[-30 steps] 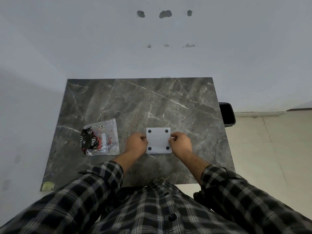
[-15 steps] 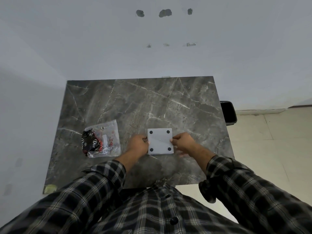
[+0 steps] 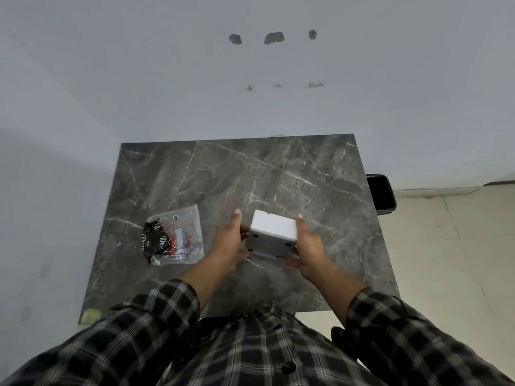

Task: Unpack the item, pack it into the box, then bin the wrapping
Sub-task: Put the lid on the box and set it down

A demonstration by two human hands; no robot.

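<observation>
A white box (image 3: 271,235) with black dots at the corners of one face is lifted above the dark marble table (image 3: 250,176) and tilted, the dotted face turned toward me. My left hand (image 3: 229,242) presses its left side and my right hand (image 3: 308,246) its right side, fingers stretched along the box. To the left on the table lies a clear plastic wrapper (image 3: 174,236) with a black and red item inside.
A black bin (image 3: 381,194) stands on the floor just past the table's right edge. A white wall runs behind the table and along the left. A small yellowish patch (image 3: 88,315) marks the near left corner.
The box was lying flat on the table with both hands at its sides; now both hands have raised it and tipped it up on edge.
</observation>
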